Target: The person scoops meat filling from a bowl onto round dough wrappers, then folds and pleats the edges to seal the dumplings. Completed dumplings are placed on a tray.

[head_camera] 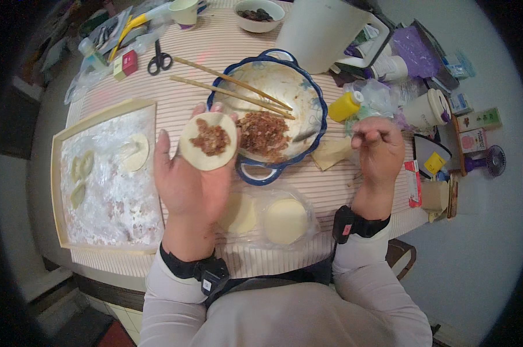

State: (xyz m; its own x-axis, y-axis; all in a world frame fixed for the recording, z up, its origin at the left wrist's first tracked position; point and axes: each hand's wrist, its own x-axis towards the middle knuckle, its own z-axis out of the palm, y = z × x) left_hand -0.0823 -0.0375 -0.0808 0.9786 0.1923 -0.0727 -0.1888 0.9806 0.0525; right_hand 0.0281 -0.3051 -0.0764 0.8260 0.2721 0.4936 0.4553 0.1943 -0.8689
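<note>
On the upturned palm of my left hand [192, 186] lies a round dumpling wrapper [226, 158], with minced filling [211, 139] heaped in its middle. Just beyond it stands a blue-rimmed scalloped bowl [265, 174], holding more minced filling [265, 136]. Two wooden chopsticks [231, 81] rest across the bowl's rim, their tips inside. My right hand [378, 147] is raised to the right of the bowl, its fingers loosely curled and nothing visible in them. Between my forearms, stacked wrappers [286, 221] and another pale round stack [239, 213] lie on clear plastic.
At left is a shallow wooden tray [57, 195] with a floured plastic lining, three folded dumplings [77, 195] and a flat wrapper [136, 152]. Scissors [159, 63], a white bowl [258, 27] and a large white jug [320, 34] stand farther back. A yellow bottle [344, 106] is right of the scalloped bowl.
</note>
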